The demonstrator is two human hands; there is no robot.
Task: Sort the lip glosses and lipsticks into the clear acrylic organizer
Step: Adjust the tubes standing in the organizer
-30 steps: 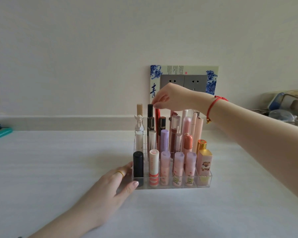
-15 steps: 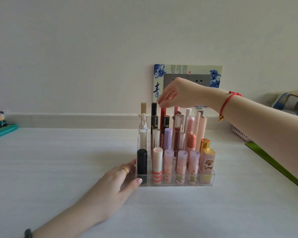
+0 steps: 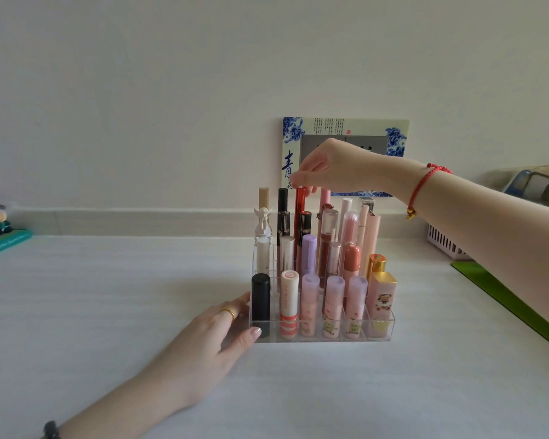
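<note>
The right hand [image 3: 327, 166] hides the top of the red tube [image 3: 299, 201], and its forearm [image 3: 488, 217] covers most of the basket [image 3: 441, 242].

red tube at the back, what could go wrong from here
The right hand pinches the red tube by its top only; if not seated in its cell, it may lean or tip.
The back row is tight, so that hand could knock the black tube beside it.
The left hand only touches the clear organizer at a corner; a push might slide it.
</note>
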